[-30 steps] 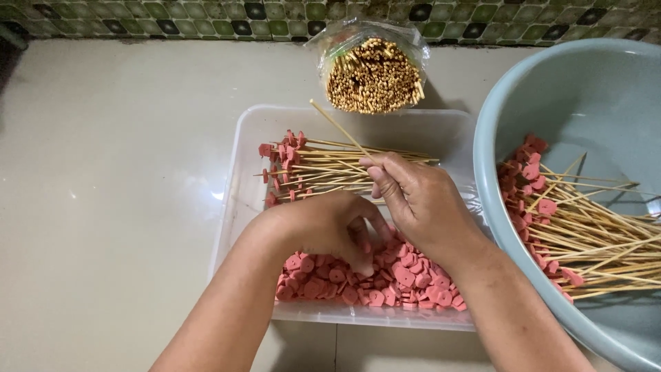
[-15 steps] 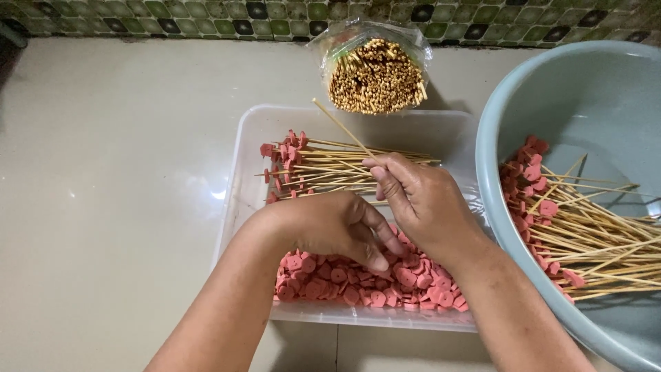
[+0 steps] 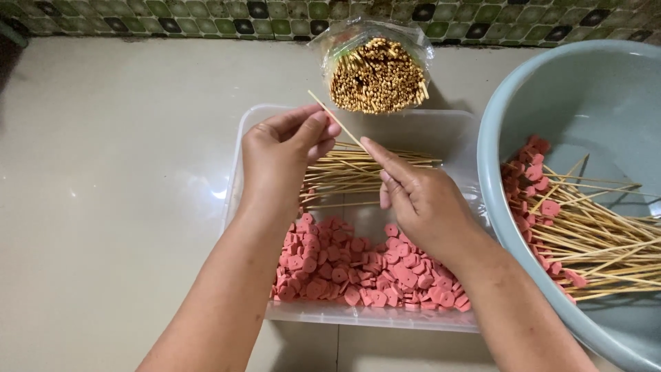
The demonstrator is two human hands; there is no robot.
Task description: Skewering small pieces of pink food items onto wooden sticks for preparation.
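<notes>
— Skewer (image 3: 335, 119), position?

— Thin bamboo stick, held tilted above the clear plastic tub (image 3: 256, 118). Its pointed tip is up and to the left, just past the left hand (image 3: 286, 148); the shaft runs down to the right into the right hand (image 3: 416, 196). Both hands are on it.

— Finger state?

— Left hand: thumb and forefinger pressed together, pinching the stick near its upper end; whether a sausage slice sits between them cannot be told. Right hand: forefinger extended along the shaft, the stick pinched between it and the thumb — other fingers loosely curled below.

— Containers?

— Three. The tub, rectangular, on a pale glossy floor (image 3: 103, 207): a heap of round pink sausage slices (image 3: 358, 265) fills its near half, and a bundle of bare bamboo sticks (image 3: 351, 172) lies across the far half, under the hands. A clear plastic bag (image 3: 375, 72) stands just beyond the tub against the mosaic-tiled wall (image 3: 206, 10), packed with upright sticks, ends showing. At right, touching the tub's side, a large pale blue basin (image 3: 496, 138) — it holds loaded skewers (image 3: 578, 220), each with pink slices threaded at one end, piled crosswise.
</notes>
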